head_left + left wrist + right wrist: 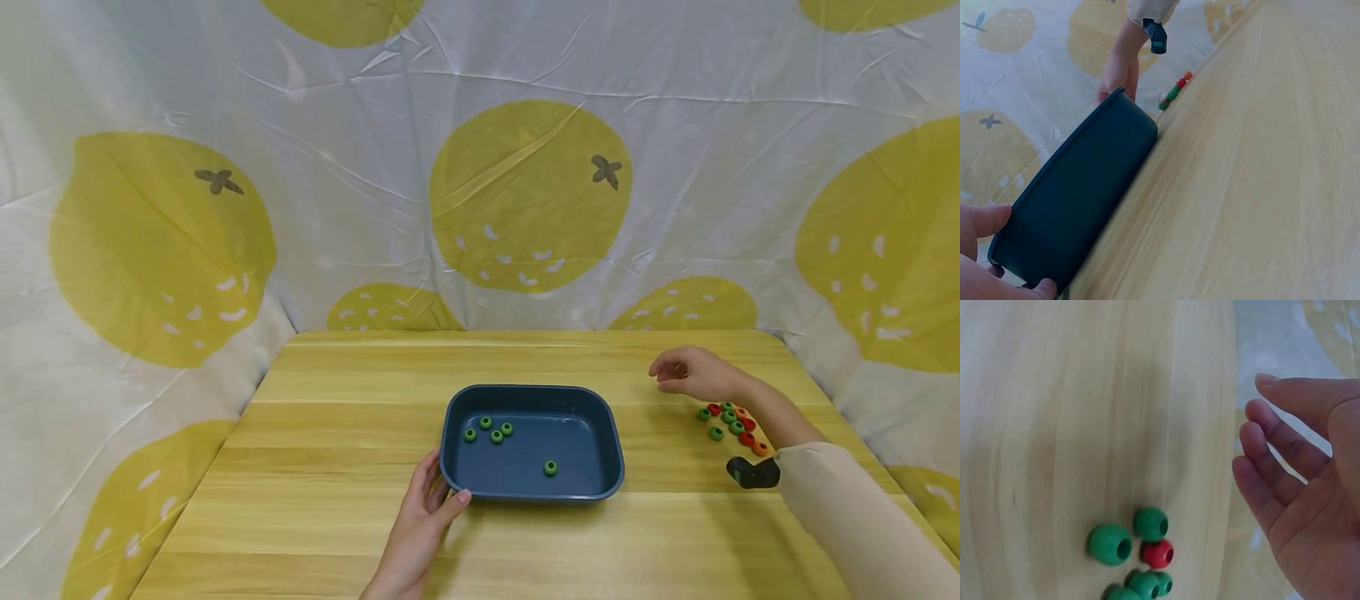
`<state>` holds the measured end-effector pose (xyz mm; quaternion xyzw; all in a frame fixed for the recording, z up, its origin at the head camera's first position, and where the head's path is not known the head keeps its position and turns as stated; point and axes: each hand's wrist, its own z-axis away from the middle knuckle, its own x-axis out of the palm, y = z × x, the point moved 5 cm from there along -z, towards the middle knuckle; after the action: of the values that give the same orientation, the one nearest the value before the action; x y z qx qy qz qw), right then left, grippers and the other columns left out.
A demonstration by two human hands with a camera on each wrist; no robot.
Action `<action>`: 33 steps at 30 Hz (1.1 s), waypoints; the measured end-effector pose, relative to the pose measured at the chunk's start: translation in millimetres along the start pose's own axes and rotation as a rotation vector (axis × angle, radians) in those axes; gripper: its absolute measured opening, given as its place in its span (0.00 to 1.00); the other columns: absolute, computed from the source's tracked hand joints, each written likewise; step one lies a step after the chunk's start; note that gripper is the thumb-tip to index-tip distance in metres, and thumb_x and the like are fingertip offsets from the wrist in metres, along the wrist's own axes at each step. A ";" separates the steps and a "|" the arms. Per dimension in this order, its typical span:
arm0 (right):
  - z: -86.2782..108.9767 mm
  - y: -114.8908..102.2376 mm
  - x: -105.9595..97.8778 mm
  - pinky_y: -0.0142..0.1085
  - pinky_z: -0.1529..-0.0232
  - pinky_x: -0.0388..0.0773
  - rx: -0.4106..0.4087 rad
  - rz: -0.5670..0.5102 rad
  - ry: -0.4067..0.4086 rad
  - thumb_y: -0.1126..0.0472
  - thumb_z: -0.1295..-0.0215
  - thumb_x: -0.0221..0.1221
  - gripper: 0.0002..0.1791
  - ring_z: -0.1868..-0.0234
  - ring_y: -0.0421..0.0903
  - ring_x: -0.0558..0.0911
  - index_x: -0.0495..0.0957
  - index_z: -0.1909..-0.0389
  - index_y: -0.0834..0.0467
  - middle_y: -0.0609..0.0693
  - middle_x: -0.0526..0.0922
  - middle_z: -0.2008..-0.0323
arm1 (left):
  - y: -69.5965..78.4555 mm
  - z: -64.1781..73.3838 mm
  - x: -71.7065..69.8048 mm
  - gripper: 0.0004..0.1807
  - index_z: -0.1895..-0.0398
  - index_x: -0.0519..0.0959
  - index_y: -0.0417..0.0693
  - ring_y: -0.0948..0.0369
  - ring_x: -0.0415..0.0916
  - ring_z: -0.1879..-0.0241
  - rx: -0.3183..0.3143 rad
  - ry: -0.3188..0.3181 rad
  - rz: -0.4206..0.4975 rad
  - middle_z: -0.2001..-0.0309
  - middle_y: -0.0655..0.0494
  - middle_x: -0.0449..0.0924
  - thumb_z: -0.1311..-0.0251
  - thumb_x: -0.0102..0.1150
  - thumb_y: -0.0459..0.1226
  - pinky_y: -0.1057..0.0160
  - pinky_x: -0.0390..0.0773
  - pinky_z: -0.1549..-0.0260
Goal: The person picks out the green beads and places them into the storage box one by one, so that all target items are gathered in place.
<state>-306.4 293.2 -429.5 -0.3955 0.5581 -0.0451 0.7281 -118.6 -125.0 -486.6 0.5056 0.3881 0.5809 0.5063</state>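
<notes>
A dark blue rectangular tray (585, 437) lies on the table with several green beads (497, 436) inside, most toward its left end. My left hand (422, 521) grips the tray at its front left corner, thumb on the rim and fingers along the side. To the right, my right hand (697, 374) hovers above the table with loosely bent fingers. Nothing shows between thumb and fingers in the right wrist view. Beside that hand, toward me, a cluster of loose beads holds green beads (1110, 544), red beads (1158, 554) and orange beads (761, 448).
The light wooden table (337, 467) ends at a back edge against a hanging cloth (360, 167) printed with yellow lemons. A black wrist device (753, 472) sits at the right sleeve's cuff (810, 475), near the loose beads.
</notes>
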 end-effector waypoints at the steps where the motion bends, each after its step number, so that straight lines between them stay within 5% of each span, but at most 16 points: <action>1: 1.8 2.8 -0.6 0.42 0.53 0.83 0.006 0.002 0.000 0.67 0.28 0.63 0.11 0.56 0.48 0.83 0.82 0.49 0.68 0.56 0.84 0.57 | 0.3 0.1 0.1 0.46 0.18 0.47 0.42 0.37 0.43 0.22 0.000 0.000 0.000 0.19 0.35 0.44 0.30 0.65 0.32 0.42 0.62 0.30; 20: 31.7 52.2 -5.9 0.35 0.58 0.82 0.133 -0.092 -0.063 0.65 0.30 0.66 0.16 0.57 0.49 0.83 0.80 0.48 0.71 0.54 0.84 0.56 | 1.9 -1.7 1.8 0.46 0.17 0.47 0.42 0.37 0.43 0.22 -0.014 0.012 -0.003 0.19 0.36 0.45 0.30 0.64 0.32 0.43 0.63 0.30; 33: 44.4 72.8 -5.2 0.33 0.56 0.82 0.114 -0.098 -0.119 0.65 0.34 0.68 0.17 0.55 0.47 0.83 0.82 0.49 0.71 0.55 0.85 0.54 | 2.6 -1.1 2.5 0.45 0.18 0.48 0.42 0.37 0.44 0.22 -0.007 0.012 -0.005 0.19 0.36 0.46 0.30 0.64 0.32 0.43 0.63 0.30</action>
<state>-298.1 368.9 -468.2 -0.3824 0.4902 -0.0889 0.7782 -120.0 -122.9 -483.8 0.4994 0.3903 0.5839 0.5072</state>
